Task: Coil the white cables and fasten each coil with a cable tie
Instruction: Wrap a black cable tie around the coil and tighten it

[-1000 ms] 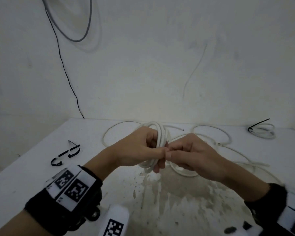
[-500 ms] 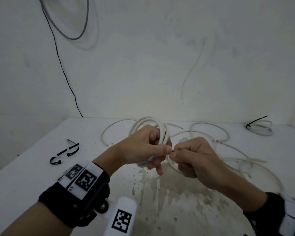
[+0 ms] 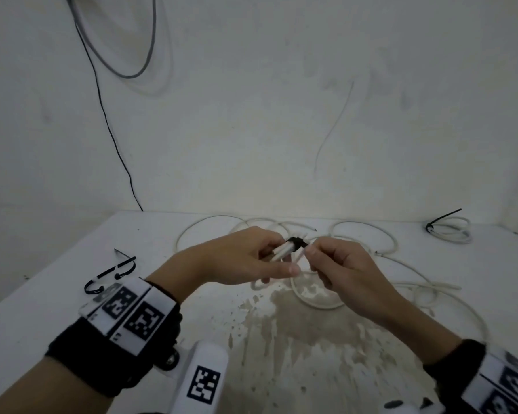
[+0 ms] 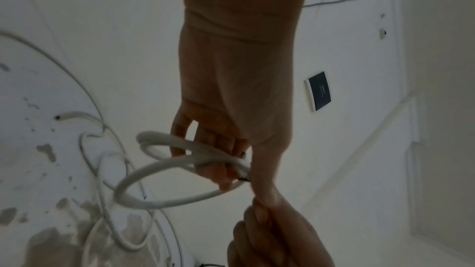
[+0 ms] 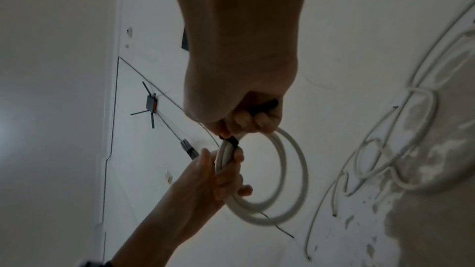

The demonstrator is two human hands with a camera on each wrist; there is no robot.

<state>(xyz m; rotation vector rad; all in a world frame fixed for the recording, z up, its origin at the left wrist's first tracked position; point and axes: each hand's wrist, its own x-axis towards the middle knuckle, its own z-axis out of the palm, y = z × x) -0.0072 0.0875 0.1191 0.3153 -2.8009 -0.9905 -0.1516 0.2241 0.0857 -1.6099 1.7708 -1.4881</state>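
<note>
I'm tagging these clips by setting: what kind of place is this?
Probably a bare indoor work corner, not a home kitchen or shop: a stained white table against plain white walls, with loose white cables strewn about.

You worked in a bare, workshop-like room: stained white table [image 3: 72,294], scuffed white wall [image 3: 251,130] at 12 o'clock, black wire [image 3: 108,127] hanging at 11 o'clock.

cable tie [image 3: 295,242] mostly hidden by fingers [image 3: 277,245], perhaps already looped
</note>
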